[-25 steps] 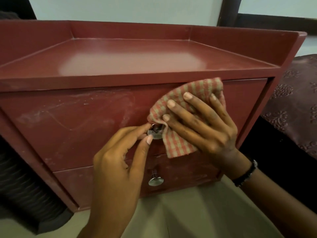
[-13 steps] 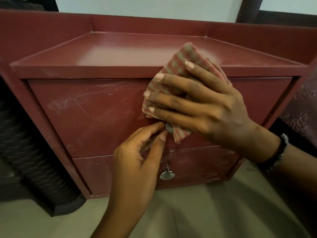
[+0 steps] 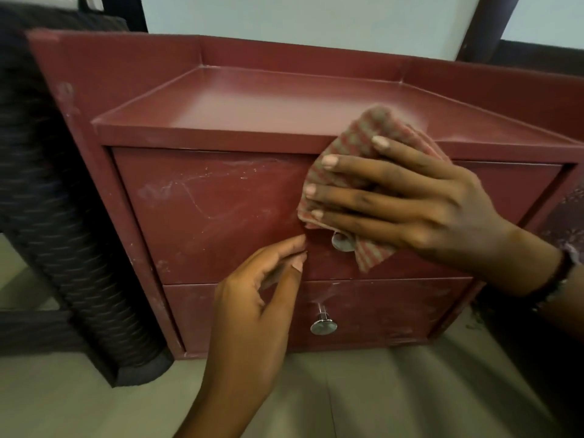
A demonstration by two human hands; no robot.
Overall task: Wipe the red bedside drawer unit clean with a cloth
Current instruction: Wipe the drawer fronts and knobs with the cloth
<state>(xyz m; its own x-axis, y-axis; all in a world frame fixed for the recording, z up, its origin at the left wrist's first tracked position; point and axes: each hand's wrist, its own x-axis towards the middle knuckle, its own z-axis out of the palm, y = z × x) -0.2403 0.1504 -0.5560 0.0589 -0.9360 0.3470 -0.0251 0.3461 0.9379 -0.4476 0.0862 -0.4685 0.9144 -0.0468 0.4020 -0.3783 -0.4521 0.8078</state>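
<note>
Head view, right hand (image 3: pixel 420 200) flat-fingered, pressing checked cloth (image 3: pixel 373 131) on red drawer unit (image 3: pixel 205 210) upper front, left hand (image 3: pixel 256 295) loosely curled, holding nothing, near upper knob (image 3: pixel 341 241)

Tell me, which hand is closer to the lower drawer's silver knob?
Left. The left hand hovers just up-left of the lower knob; the right hand presses the cloth higher, on the upper drawer.

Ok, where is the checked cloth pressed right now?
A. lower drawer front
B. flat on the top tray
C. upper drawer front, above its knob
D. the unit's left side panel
C: the right hand presses the cloth flat on the upper drawer front, just above its knob.
</note>
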